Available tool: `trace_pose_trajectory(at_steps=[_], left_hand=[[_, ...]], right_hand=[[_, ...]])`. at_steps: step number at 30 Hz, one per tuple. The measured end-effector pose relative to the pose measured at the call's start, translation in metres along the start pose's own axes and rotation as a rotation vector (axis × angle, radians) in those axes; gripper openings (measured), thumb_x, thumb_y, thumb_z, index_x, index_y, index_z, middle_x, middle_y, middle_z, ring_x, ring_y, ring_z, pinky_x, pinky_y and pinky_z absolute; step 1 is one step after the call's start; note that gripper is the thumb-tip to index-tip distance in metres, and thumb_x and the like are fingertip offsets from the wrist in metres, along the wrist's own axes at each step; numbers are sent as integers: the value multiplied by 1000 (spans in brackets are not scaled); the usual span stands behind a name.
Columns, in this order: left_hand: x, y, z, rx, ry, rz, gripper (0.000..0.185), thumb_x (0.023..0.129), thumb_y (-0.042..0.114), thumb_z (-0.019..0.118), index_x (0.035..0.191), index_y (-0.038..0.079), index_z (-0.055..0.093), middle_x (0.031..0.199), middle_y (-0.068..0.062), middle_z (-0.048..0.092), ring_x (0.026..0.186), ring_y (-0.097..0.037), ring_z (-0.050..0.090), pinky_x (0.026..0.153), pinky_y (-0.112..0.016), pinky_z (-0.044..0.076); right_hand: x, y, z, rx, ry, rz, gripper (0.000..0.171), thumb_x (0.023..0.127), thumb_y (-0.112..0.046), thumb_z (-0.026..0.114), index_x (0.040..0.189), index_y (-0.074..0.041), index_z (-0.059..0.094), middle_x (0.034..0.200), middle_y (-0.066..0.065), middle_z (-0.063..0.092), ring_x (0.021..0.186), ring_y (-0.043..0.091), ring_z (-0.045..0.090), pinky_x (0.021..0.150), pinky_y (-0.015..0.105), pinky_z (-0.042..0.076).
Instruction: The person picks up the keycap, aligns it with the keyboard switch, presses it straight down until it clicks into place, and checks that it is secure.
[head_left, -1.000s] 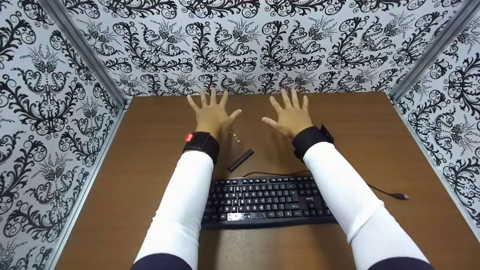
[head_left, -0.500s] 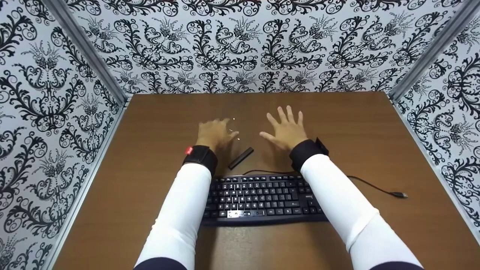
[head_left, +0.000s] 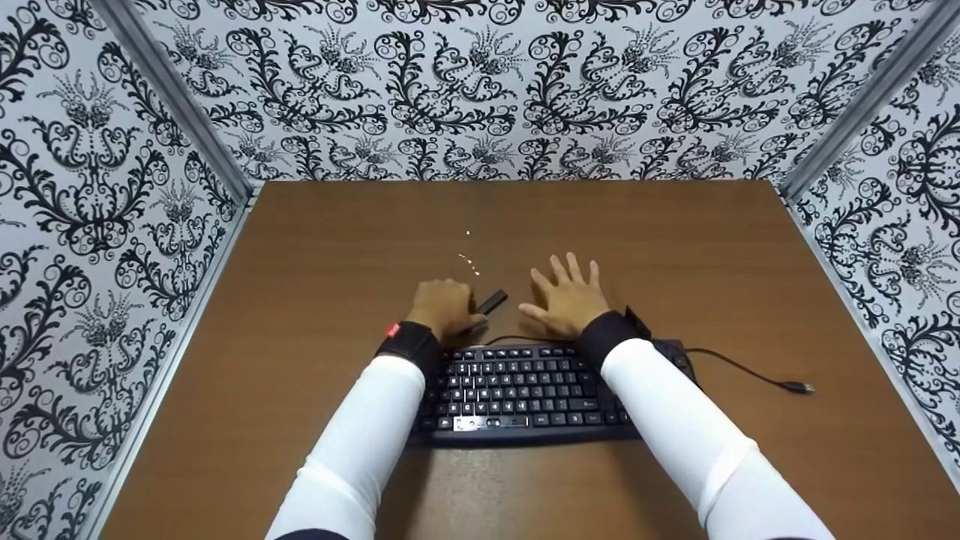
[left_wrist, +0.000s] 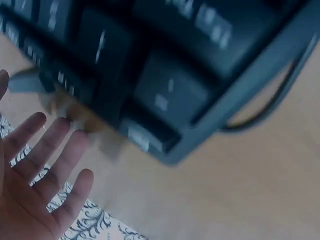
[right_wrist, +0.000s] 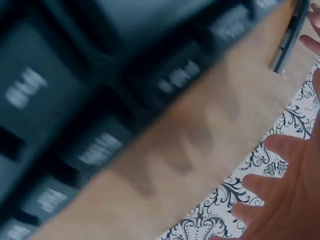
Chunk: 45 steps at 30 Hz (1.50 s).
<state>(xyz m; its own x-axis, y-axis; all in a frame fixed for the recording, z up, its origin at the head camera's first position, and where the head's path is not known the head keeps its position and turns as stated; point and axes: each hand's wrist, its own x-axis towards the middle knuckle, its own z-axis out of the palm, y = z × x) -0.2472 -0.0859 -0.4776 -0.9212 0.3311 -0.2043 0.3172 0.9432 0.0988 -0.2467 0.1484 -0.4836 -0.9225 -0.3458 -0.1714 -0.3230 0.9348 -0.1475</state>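
Note:
My left hand (head_left: 446, 306) is low over the table behind the keyboard, beside a narrow black bar (head_left: 493, 301). Its thumb overlaps the bar's near end in the head view, where the other fingers point down and are hidden. The left wrist view shows those fingers (left_wrist: 67, 155) apart and loosely extended, with nothing between them. To the right, my right hand (head_left: 570, 304) hovers palm down behind the keyboard, fingers spread and holding nothing. A black keyboard (head_left: 517, 390) lies in front of both hands, its left end and right part covered by the white sleeves.
A black cable runs behind the keyboard to a USB plug (head_left: 796, 387) on the right. Small white specks (head_left: 469, 262) show on the brown table (head_left: 315, 247). Patterned panels (head_left: 480, 90) enclose the back and sides.
Both hands have drawn back toward the keyboard from the rear of the table. My left fingers have bent down, and that hand has come beside the black bar. The right fingers stay spread.

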Motion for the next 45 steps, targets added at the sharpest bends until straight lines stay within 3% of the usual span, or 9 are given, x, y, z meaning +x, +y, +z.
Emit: trace_pose_trajectory(at_steps=[8,13,20,30,37,40,45], left_hand=[[-2,0,10,78,36,48,33,86,44,74,96,12,72,97,-5,74,93,-29,71,81,-47,59],[-6,-5,13,55,79,67,24,86,32,75,88,10,70,92,-8,73,88,-31,70,79,-49,59],[-12,-9,8,21,65,62,19,85,26,75,87,8,69,91,-9,73,89,-33,70,80,-50,58],[-17,0,5,-1,56,125,22,89,30,72,93,10,68,92,-6,72,87,-27,68,82,-44,58],[-28,6,2,-113,162,217,20,86,29,74,96,12,69,95,-4,72,90,-26,68,83,-45,58],[-34,5,1,-157,195,238,20,85,29,76,96,13,69,102,-6,74,108,-30,67,96,-51,54],[-47,1,0,-182,225,240,23,85,32,78,95,14,67,112,-9,73,129,-33,58,109,-54,45]], right_hand=[[-9,3,16,30,-40,-14,79,97,-68,41,158,-20,28,166,19,16,154,44,4,119,70,0],[-13,3,25,58,-50,-34,79,96,-69,40,158,-21,28,166,19,16,154,43,4,120,70,0],[-17,-1,30,52,-34,-84,76,97,-64,45,158,-21,31,166,18,20,154,41,10,121,68,6],[-24,-12,24,42,149,-238,61,96,-37,65,148,-12,47,145,17,54,136,37,48,109,62,39],[-30,-18,24,48,324,-357,41,93,-24,71,130,-8,65,118,12,71,105,32,64,87,50,52],[-33,-18,25,34,398,-401,33,91,-22,73,120,-8,70,107,10,73,92,29,64,76,45,52],[-42,-20,25,18,468,-448,27,89,-20,75,113,-9,71,101,8,73,88,26,63,74,40,51]])
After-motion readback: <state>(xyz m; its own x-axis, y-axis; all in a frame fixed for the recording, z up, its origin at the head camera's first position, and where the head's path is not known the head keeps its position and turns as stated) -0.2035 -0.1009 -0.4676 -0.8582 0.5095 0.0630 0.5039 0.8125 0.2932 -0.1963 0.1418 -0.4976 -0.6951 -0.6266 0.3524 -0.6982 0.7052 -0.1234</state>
